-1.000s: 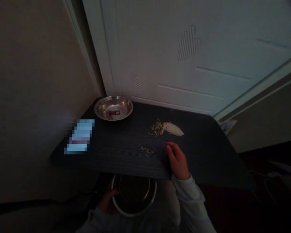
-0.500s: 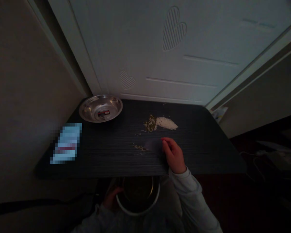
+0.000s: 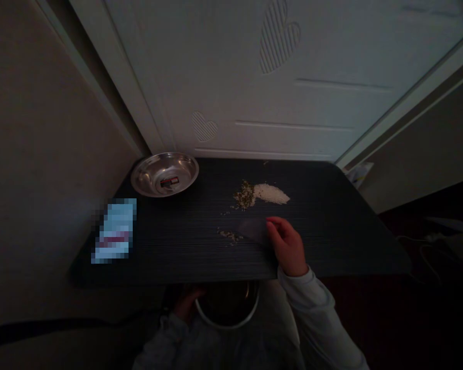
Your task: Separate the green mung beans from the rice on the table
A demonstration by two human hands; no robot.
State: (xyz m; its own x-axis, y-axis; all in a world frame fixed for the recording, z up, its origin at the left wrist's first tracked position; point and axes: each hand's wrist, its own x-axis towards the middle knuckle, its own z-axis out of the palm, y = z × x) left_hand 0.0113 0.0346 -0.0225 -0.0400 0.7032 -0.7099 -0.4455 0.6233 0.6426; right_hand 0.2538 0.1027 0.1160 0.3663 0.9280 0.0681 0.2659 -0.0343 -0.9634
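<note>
My right hand (image 3: 288,250) pinches a thin, see-through plastic sheet (image 3: 253,230) low over the dark table (image 3: 332,231). The sheet's left edge lies beside a small patch of loose grains (image 3: 230,236). Farther back is a heap of white rice-like grains (image 3: 272,193), which meets a mixed heap of green and white grains (image 3: 245,196) on its left. Below the table's front edge, my left hand (image 3: 187,303) grips the left side of a round pot with a pale rim (image 3: 228,327). The dim light and table edge hide part of those fingers and the pot's inside.
A shiny metal basin (image 3: 165,174) with a dark and red label inside stands at the back left. In front of it lies a blurred-out pale packet (image 3: 113,231). A white panel with heart reliefs (image 3: 204,127) rises behind the table. Cables (image 3: 424,252) show at right.
The whole view has shifted slightly, so things appear farther right. The pot shows less beyond the table's front edge. My right hand still pinches the sheet beside the small grain patch.
</note>
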